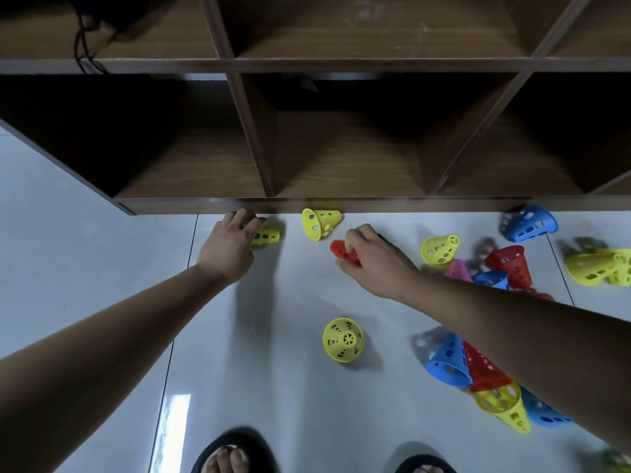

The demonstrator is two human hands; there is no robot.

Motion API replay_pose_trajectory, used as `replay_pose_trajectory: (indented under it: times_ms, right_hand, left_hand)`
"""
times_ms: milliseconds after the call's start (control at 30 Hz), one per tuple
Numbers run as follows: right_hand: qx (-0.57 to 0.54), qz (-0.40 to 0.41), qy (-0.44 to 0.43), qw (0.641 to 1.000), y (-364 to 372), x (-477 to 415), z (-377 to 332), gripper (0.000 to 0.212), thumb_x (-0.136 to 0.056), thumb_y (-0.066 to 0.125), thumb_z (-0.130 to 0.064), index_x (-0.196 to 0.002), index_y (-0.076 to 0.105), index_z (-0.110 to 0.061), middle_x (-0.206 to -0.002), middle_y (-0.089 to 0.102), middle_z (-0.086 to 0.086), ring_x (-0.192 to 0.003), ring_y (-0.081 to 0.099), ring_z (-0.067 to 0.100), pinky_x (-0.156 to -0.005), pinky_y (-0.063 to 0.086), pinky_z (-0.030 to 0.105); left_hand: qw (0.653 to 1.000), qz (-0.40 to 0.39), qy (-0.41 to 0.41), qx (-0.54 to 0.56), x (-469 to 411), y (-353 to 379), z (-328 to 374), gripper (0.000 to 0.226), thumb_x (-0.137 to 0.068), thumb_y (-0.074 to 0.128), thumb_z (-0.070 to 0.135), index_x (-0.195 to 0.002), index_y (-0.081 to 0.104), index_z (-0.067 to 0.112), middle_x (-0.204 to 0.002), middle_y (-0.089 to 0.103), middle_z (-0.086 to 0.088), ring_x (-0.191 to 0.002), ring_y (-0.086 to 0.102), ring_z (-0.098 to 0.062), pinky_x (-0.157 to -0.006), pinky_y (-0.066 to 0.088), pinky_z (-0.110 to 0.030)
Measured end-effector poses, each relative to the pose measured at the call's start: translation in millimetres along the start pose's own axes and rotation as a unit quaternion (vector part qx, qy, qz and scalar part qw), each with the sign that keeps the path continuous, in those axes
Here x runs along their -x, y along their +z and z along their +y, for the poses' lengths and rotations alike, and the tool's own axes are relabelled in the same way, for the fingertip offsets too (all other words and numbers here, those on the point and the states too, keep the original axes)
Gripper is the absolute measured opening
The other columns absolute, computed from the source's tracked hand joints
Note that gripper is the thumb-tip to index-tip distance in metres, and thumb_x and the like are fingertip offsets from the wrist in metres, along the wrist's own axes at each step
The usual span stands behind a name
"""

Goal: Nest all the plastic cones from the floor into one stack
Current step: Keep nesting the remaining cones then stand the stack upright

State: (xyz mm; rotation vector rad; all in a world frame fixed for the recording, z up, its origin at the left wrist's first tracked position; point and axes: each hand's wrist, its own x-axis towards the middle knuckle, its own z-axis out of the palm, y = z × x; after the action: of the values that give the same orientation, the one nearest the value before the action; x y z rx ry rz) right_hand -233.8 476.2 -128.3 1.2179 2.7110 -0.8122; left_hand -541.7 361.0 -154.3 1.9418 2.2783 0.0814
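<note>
— What lies closest to the camera?

— Two feet in black sandals [235, 452] on the pale tiled floor [102, 268], at the bottom edge.

— And the hands?

— The left hand [230, 244] reaches forward, fingers curled around a small nested stack [266, 236]: a yellow cone outermost, with blue showing through its holes. It lies on its side just in front of the shelf unit's base. The right hand [370, 257] is clamped on a red cone [345, 252], pinched between thumb and fingers, low over the tiles.

— What sits between them?

— A yellow cone on its side [321, 223], touching or almost touching the wooden shelf unit [341, 204].

— Further out?

— An upright yellow cone [343, 339] stands alone nearer the feet. Right of the right hand lies another yellow cone [439, 249], then a loose cluster of pink, blue and red ones [508, 264]. A blue cone [528, 223] rests against the shelf base, and yellow ones [597, 268] lie at the right edge. Under the right forearm, a heap of blue, red and yellow cones [488, 377] lies tipped over, partly hidden.
</note>
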Motion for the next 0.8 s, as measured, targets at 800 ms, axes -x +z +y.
replay_pose_trajectory:
  times_ms: [800]
  right_hand:
    - [-0.311,0.091,0.090,0.942,-3.8,139.1,-59.8,0.042,-0.088,0.064,-0.067,-0.113,0.049,-0.036,-0.095,0.068,-0.012,-0.091,0.068,0.011,-0.081,0.056,0.041]
  left_hand:
    - [0.902,0.040,-0.062,0.426,63.2,-42.9,103.8,0.040,-0.095,0.079,0.037,-0.130,0.059,0.039,-0.122,0.057,0.010,-0.109,0.062,-0.010,-0.085,0.050,-0.023]
